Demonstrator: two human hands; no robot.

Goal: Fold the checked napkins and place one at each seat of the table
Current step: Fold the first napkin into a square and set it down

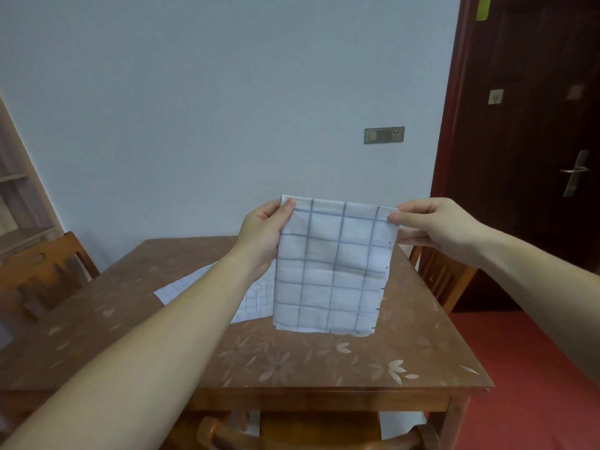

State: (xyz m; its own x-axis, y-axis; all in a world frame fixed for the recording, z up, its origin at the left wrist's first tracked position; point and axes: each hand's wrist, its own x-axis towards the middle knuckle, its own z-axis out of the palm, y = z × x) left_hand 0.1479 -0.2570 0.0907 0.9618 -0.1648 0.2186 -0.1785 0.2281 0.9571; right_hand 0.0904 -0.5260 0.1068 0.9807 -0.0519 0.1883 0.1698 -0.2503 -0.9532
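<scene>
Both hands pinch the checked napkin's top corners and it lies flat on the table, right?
No. The head view shows the left hand and right hand pinching the checked napkin by its top corners, but it hangs upright in the air above the table, not flat on it.

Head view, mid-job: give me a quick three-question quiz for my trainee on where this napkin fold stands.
1. True or false: the white grey-checked cloth napkin hangs in front of the person, pinched at its top corners by the left hand and the right hand.
2. Where does the other checked cloth lie?
A) flat on the brown wooden table, partly behind the left forearm
B) on the red floor
C) draped over a chair back
3. Fill in: the hand nearer the dark wooden door is the ___ hand.
Key: 1 true; 2 A; 3 right.
</scene>
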